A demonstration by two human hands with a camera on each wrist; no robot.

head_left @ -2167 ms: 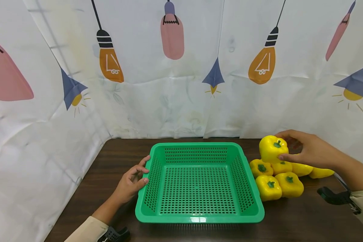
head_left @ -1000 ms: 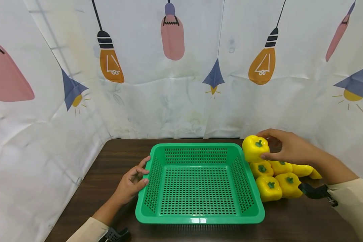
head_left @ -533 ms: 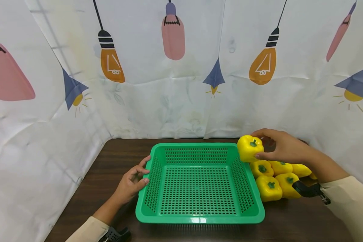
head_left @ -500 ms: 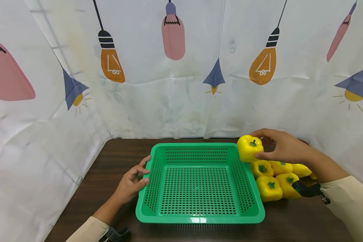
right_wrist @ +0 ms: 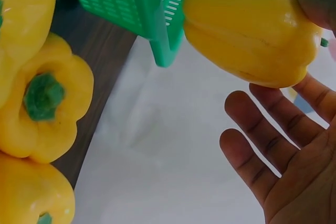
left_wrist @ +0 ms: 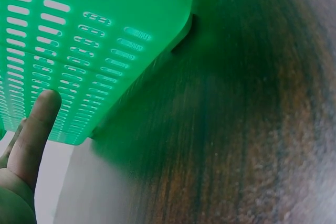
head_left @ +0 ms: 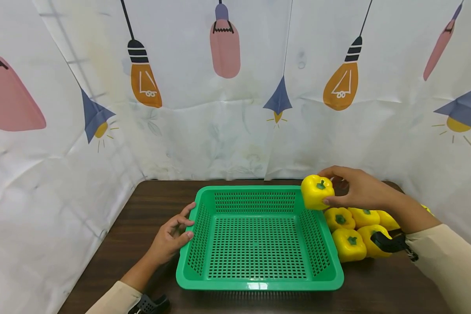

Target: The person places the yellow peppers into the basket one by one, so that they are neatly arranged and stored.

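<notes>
Closest to me, in the lower part of the head view, were two beige sleeves [head_left: 447, 261], each with a black wrist mount [head_left: 386, 242] at its end. Under them spread the dark brown, wood-grained tabletop [head_left: 110, 266]. On it stood the green rectangular plastic basket [head_left: 290, 285] with perforated walls and bottom. At its left side the left hand [head_left: 168, 239] touched it, the fingers loose and apart; I supposed that it served to steady the basket. On the right, just beside the basket, four yellow bell peppers with green stems [head_left: 349, 245] lay in a close group. Another yellow piece [head_left: 386, 220] was partly hidden by the right forearm, so I could not tell its kind.

A little farther, at the far right corner of the basket, was the single glossy yellow bell pepper [head_left: 315, 194]. The right hand [head_left: 359, 189] had its thumb and fingers clamped on it, while the right wrist view showed the last two fingers free of it. Whether this pepper touched the rim, I could not tell.

I judged the step in hand to be the placing of this pepper into the basket. The next move called, in my opinion, for a shift inward past the right wall, then a gentle lowering, and only afterwards a parting of the fingers. At the very back hung a white backdrop sheet [head_left: 220, 139] with a lamp pattern.
</notes>
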